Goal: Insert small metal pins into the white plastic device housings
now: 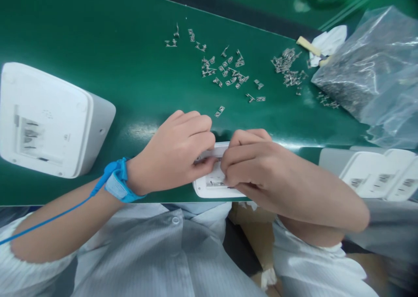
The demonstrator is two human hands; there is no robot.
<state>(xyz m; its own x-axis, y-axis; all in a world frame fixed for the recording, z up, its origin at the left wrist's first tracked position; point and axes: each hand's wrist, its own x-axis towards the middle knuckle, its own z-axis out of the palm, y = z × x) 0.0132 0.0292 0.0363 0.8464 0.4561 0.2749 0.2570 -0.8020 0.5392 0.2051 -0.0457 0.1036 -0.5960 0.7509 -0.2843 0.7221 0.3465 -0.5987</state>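
Note:
A white plastic housing (204, 191) lies at the table's near edge, with a recessed compartment facing up. My left hand (178, 155) is closed over its left side, fingers curled and the thumb pressed in towards the recess. Over the right side, my right hand (257, 162) is closed too, its fingertips bent down into the compartment. Whatever either hand pinches is hidden by the fingers. Small metal battery contacts (228, 72), some with coil springs, are scattered on the table beyond my hands. One flat contact plate (220, 111) lies closest to them.
Another white housing (45, 114) stands at left, and several more white housings (379, 175) are lined up at right. A clear plastic bag (365, 70) of metal parts sits beside a contact pile (287, 66) and a yellow-handled tool (308, 46). A blue wrist strap (120, 181) trails a cord leftward.

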